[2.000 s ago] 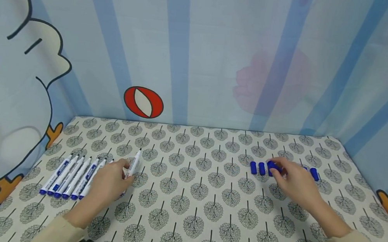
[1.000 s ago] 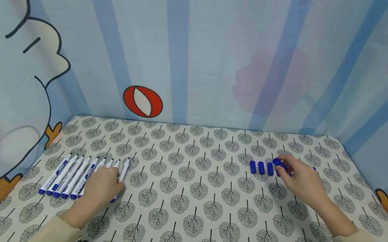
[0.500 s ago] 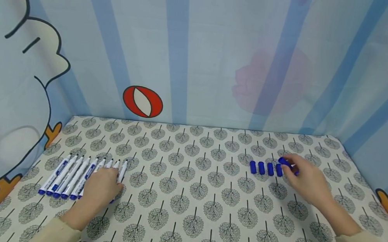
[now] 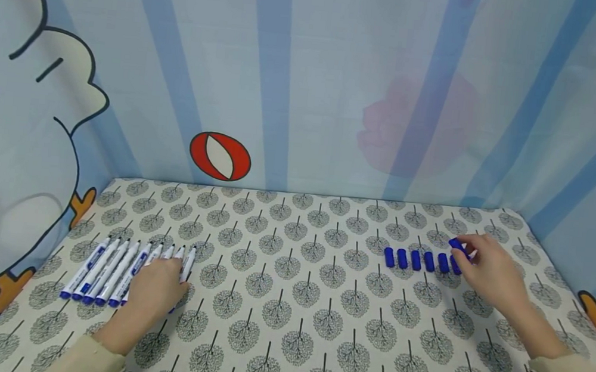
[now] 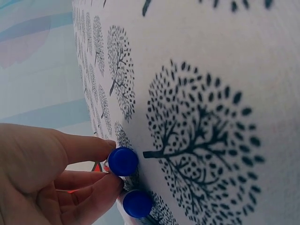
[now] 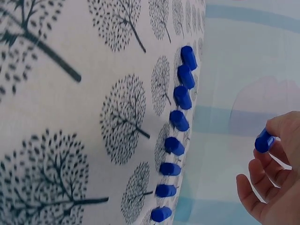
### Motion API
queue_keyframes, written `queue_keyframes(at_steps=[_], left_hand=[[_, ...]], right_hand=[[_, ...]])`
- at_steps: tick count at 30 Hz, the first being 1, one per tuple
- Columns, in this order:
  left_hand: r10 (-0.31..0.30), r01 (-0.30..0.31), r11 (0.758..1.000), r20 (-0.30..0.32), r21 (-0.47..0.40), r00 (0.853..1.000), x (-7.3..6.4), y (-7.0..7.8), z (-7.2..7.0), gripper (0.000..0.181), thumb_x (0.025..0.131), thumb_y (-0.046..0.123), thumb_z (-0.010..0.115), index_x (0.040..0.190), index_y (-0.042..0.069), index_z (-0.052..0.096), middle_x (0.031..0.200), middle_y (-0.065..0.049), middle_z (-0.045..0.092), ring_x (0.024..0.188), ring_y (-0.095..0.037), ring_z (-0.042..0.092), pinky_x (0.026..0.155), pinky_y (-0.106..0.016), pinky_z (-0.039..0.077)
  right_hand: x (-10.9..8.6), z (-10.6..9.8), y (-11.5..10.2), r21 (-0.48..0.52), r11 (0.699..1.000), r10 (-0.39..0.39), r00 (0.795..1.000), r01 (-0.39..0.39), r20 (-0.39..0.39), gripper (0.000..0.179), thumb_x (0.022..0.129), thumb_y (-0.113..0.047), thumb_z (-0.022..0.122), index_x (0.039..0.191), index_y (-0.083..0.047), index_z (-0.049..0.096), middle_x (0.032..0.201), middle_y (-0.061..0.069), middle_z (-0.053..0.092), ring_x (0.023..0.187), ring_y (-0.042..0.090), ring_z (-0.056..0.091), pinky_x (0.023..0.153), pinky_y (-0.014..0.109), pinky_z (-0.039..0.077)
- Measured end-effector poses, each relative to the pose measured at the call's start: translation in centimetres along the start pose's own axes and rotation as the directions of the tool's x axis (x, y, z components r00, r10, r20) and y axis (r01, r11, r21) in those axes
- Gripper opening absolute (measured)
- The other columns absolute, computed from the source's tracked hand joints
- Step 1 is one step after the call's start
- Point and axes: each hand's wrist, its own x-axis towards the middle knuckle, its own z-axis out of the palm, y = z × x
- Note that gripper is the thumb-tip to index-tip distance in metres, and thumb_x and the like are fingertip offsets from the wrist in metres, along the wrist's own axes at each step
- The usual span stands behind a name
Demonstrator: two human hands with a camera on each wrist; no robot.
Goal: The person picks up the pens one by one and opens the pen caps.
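In the head view, my left hand (image 4: 156,286) is at the right end of a row of uncapped whiteboard markers (image 4: 116,273). Thumb and finger pinch the rightmost marker (image 4: 188,264) low over the cloth; the left wrist view shows its blue end (image 5: 123,161) with a neighbouring marker's end (image 5: 138,203) beside it. On the other side, my right hand (image 4: 496,277) pinches a blue marker cap (image 6: 265,141) between thumb and index finger, raised off the cloth. Its other fingers are loosely bent. Below it runs a row of blue caps (image 6: 179,120), partly hidden by the hand in the head view.
A white cloth (image 4: 292,305) printed with dark trees covers the table. Behind it hangs a blue striped curtain (image 4: 328,93) with cartoon figures, close to the table's far edge. Bare cloth lies between the markers and the caps.
My left hand has moved left and brought its marker down beside the row, then stayed still. My right hand, holding a cap, has shifted right along the caps, uncovering more of them.
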Motion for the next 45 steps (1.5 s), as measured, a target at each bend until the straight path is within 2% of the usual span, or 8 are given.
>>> queue_keyframes(at_steps=[15,21,26,29,32,36,40,45], left_hand=[[0.002,-0.002,1.000,-0.005,0.008,1.000,0.0,0.2,-0.1,0.029,0.076,0.019,0.072,0.088,-0.005,0.060,0.067,-0.011,0.057,0.052,-0.022,0.052,0.042,-0.031,0.043],[0.042,-0.041,0.999,-0.065,0.005,0.997,0.0,0.1,0.0,0.026,0.075,0.018,0.073,0.086,-0.002,0.060,0.070,-0.010,0.059,0.053,-0.021,0.052,0.043,-0.031,0.044],[0.090,-0.091,0.996,-0.142,-0.001,0.986,0.0,0.3,-0.1,0.029,0.075,0.018,0.073,0.095,0.000,0.063,0.081,-0.013,0.064,0.053,-0.019,0.053,0.043,-0.029,0.043],[0.125,-0.128,0.992,-0.186,-0.005,0.975,-0.1,0.4,-0.2,0.028,0.074,0.017,0.073,0.096,0.002,0.064,0.084,-0.013,0.064,0.050,-0.016,0.049,0.041,-0.026,0.040],[0.163,-0.168,0.986,-0.233,-0.001,0.959,0.0,0.6,-0.3,0.025,0.074,0.017,0.073,0.094,0.004,0.065,0.082,-0.011,0.063,0.048,-0.013,0.046,0.040,-0.024,0.036],[0.192,-0.200,0.980,-0.260,-0.003,0.946,0.1,1.0,-0.6,0.024,0.075,0.017,0.072,0.095,0.006,0.065,0.083,-0.008,0.063,0.046,-0.011,0.042,0.039,-0.022,0.033],[0.202,-0.211,0.977,-0.239,-0.014,0.950,0.2,1.4,-1.1,0.025,0.076,0.018,0.071,0.098,0.007,0.065,0.086,-0.007,0.062,0.046,-0.011,0.041,0.038,-0.023,0.033],[0.251,-0.259,0.966,-0.234,-0.004,0.939,0.4,1.8,-1.4,0.027,0.075,0.020,0.073,0.099,0.009,0.066,0.091,-0.006,0.062,0.054,-0.013,0.049,0.043,-0.023,0.038]], right_hand=[[0.1,-0.7,3.2,-0.023,0.994,0.112,0.992,-0.111,0.063,0.032,0.090,-0.015,0.055,0.114,0.006,0.052,0.087,0.021,0.060,0.064,0.026,0.057,0.045,0.029,0.039],[-0.3,-0.3,5.1,-0.040,0.989,0.142,0.989,-0.141,0.045,0.033,0.091,-0.018,0.053,0.115,0.005,0.052,0.088,0.024,0.061,0.060,0.025,0.057,0.040,0.030,0.038],[-0.5,1.9,10.3,-0.067,0.976,0.214,0.974,-0.209,0.074,0.043,0.094,-0.033,0.047,0.118,0.002,0.051,0.094,0.023,0.060,0.064,0.025,0.056,0.042,0.030,0.037],[-0.7,3.5,13.7,-0.102,0.966,0.246,0.967,-0.238,0.071,0.058,0.092,-0.049,0.041,0.120,0.001,0.050,0.097,0.022,0.059,0.069,0.028,0.057,0.044,0.032,0.040],[-0.9,4.2,15.4,-0.115,0.956,0.279,0.956,-0.269,0.087,0.065,0.091,-0.055,0.036,0.120,0.003,0.050,0.099,0.024,0.059,0.073,0.032,0.057,0.047,0.037,0.041],[-1.2,3.8,14.9,-0.144,0.939,0.328,0.939,-0.312,0.104,0.055,0.093,-0.044,0.044,0.116,0.005,0.050,0.094,0.025,0.059,0.067,0.030,0.057,0.046,0.036,0.041],[-1.2,2.1,12.2,-0.143,0.924,0.373,0.917,-0.354,0.143,0.045,0.093,-0.031,0.048,0.115,0.008,0.049,0.088,0.024,0.059,0.057,0.023,0.053,0.043,0.033,0.039],[-1.3,0.6,9.3,-0.136,0.912,0.407,0.894,-0.387,0.188,0.041,0.091,-0.022,0.050,0.113,0.012,0.045,0.088,0.030,0.059,0.058,0.029,0.055,0.045,0.037,0.042]])
